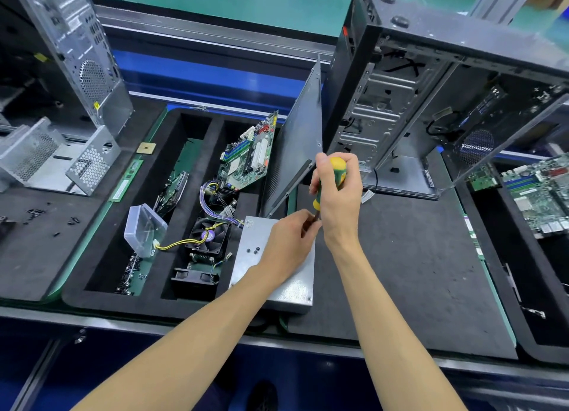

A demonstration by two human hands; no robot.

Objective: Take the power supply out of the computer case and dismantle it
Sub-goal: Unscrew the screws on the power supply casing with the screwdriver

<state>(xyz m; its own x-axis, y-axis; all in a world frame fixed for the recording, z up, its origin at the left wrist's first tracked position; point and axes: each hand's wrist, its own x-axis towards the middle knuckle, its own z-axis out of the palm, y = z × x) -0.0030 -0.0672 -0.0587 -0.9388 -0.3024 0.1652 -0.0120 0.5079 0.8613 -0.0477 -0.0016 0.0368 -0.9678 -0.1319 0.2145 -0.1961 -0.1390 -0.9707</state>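
Head view: power supply (278, 283) lies flat at the front edge of the desk (400, 272), half on the black foam tray (107, 290), out of the computer case (431, 102); three loose screws (253, 250) rest on its top plate; left hand (289, 243) rests on the supply, fingers curled and pinching at the screwdriver (331, 184) shaft near its tip; right hand (337, 195) wrapped round the yellow-green handle, driver upright at the supply's far right corner; case stands open at the desk's back right; motherboard (249, 155) leans in the tray; fan (209, 235) beside the supply.
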